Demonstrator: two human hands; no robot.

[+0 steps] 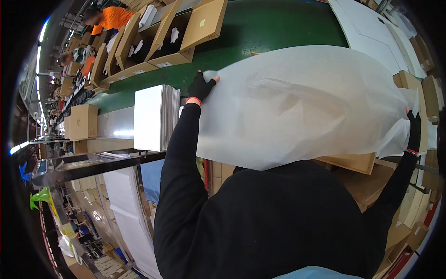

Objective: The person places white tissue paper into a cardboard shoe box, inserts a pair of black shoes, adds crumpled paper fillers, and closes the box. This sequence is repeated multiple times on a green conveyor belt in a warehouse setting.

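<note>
A large sheet of translucent white tissue paper (297, 102) is stretched between my two hands, bulging and creased in the middle. My left hand (201, 87), in a black fingerless glove, pinches its upper left corner. At the far right, my right hand (413, 125) grips the other end, where the paper crumples; its fingers are partly hidden. Beneath the sheet, the edge of a brown cardboard box (355, 162) shows near my body. Just left of my left forearm stands a thick stack of white sheets (151, 118).
Open cardboard boxes (169, 59) with dark contents line the green conveyor belt (278, 28) at the far side. A closed carton (83, 122) sits at the left by a black metal rail (100, 166). A person in an orange shirt (116, 18) works far left. White boards (371, 35) lie at the far right.
</note>
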